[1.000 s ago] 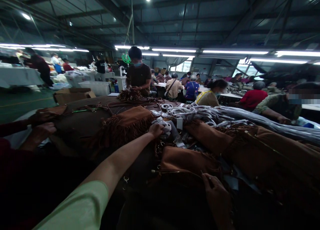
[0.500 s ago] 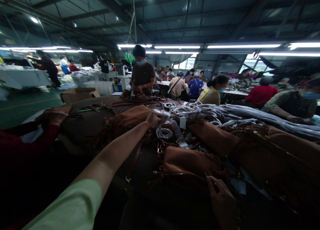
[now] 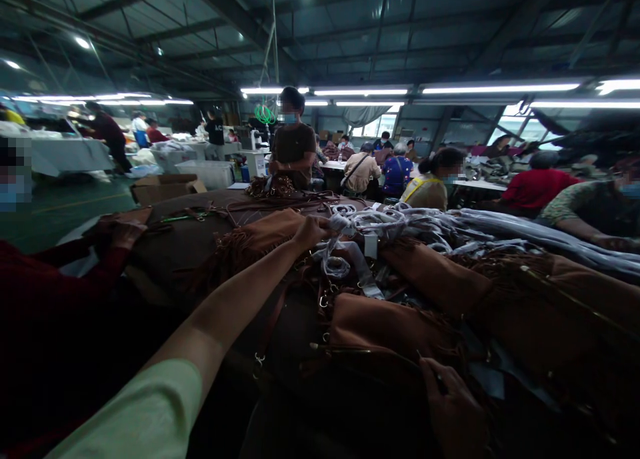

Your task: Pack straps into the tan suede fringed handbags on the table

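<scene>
Pouch (image 3: pixel 377 319), smooth, brown, fringed, left hand (image 3: pixel 310 232) by plastic coils (image 3: pixel 336 267), grip unclear, right hand (image 3: pixel 453 396) pinching slim tool (image 3: pixel 419 355)

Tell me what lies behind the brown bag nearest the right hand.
Beyond the front bag, a second brown bag and a plastic strip show; whatever it covers is hidden.

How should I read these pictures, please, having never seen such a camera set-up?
There is no machine: you see a person's own two bare hands, filmed by one camera worn on the head, looking forward and down. On the dark surface lie brown fringed pouches and pale plastic-wrapped coils. The left hand, arm outstretched, is beside the coils; whether its grip holds anything is unclear. The right hand pinches a thin object by the nearest pouch. The red-sleeved hand at left is a co-worker's.
</scene>
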